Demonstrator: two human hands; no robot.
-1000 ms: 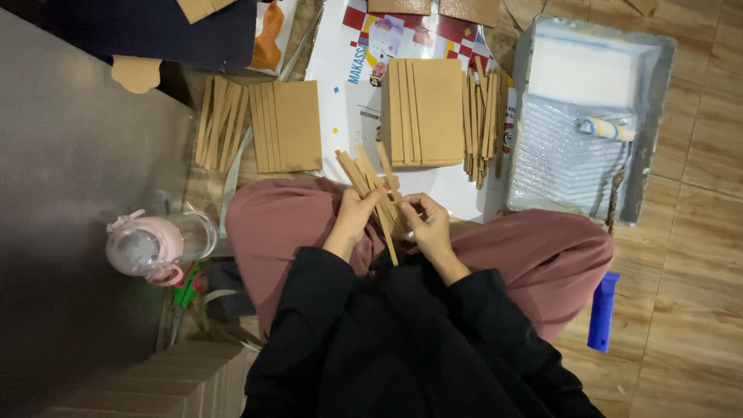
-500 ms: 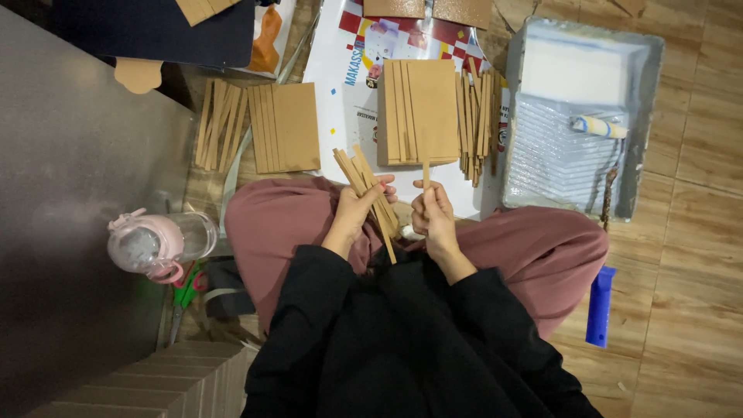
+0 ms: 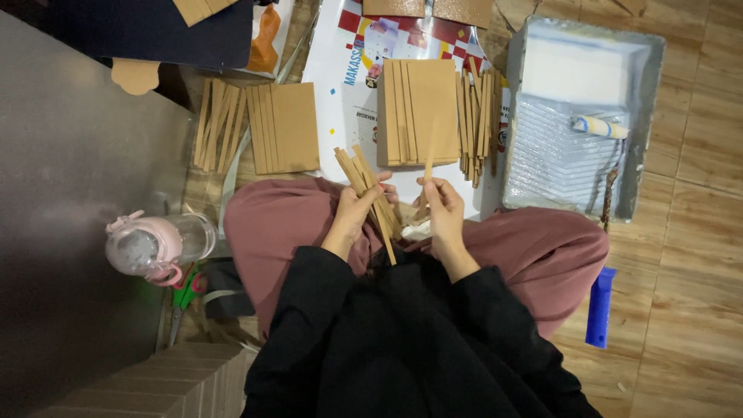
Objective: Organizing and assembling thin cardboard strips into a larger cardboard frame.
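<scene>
Wood-patterned floor tiles [image 3: 696, 255] spread under a seated person, whose pink-trousered lap fills the middle of the head view. On that lap the left hand [image 3: 357, 210] is curled tight around a bundle of cardboard strips [image 3: 370, 193], which fan upward and away from the knuckles and poke out below the palm toward the body. Just beside it, the right hand [image 3: 443, 210] is nearly closed, thumb and fingertips pinching a single strip [image 3: 428, 161] that stands up from the fingers. The two hands are close together without clearly touching.

Black sleeves cover both wrists and forearms, so only the hands themselves show. How many strips the left hand grips cannot be counted, and the lower end of the single strip is hidden inside the right hand's fingers. Something pale lies on the lap between the hands, too small to make out.

Beyond the right hand's fingertips sits a stack of cardboard sheets [image 3: 418, 112] on printed paper, with loose strips [image 3: 480, 124] at its far side. Beyond the left hand lies a second cardboard stack [image 3: 285, 128]. Further out on the right-hand side is a grey paint tray [image 3: 650, 101] holding a small roller [image 3: 600, 126]. Off to the left-hand side lies a pink-lidded bottle [image 3: 159, 246].
</scene>
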